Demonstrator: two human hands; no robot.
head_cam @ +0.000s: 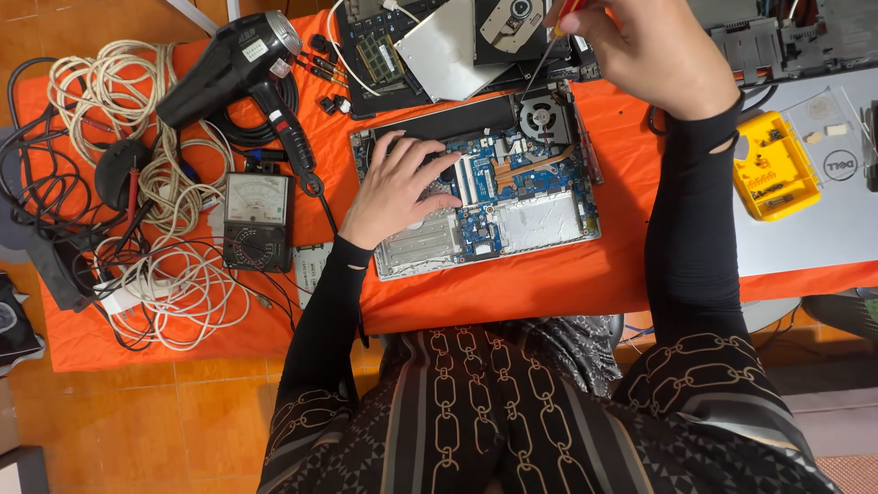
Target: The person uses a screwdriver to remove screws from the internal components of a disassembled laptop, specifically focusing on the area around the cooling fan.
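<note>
An opened laptop base [535, 229] lies on the orange cloth [512, 284], its blue circuit board and round fan [541, 117] exposed. My left hand [395, 187] rests flat on the laptop's left part, fingers spread, holding nothing. My right hand [645, 50] is raised at the top of the view and grips a screwdriver [547, 50] with a red and yellow handle. The thin shaft slants down toward the laptop's far edge near the fan.
A black hair dryer [240, 66], an analog multimeter [258, 221] and tangled white cables [174, 265] lie at the left. A yellow screw tray [774, 166] sits on a silver laptop lid [823, 229] at the right. Another dismantled laptop with an optical drive [512, 27] lies behind.
</note>
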